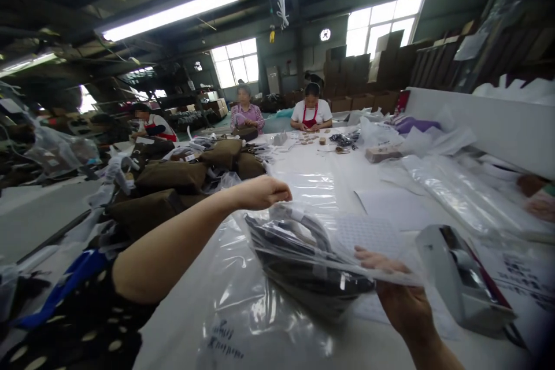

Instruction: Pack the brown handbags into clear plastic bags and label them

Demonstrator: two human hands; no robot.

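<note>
My left hand [274, 192] is closed in a pinch on the upper edge of a clear plastic bag [236, 254]. Inside the bag lies a dark bag [299, 260] with a curved handle [318, 231], tilted on the white table. My right hand [401, 292] is at the right end of the dark bag. Its fingers reach to the left with the plastic film drawn tight across them; the grip is partly blurred by the film. Dark handwriting shows near the plastic bag's lower edge.
A grey tape dispenser [466, 277] stands right of my right hand. Printed paper [366, 237] lies behind the bag. Brown bags [171, 176] are piled at left, flat plastic bags [451, 196] at right. Across the table, a person in a red apron [310, 115] works beside another person [247, 115].
</note>
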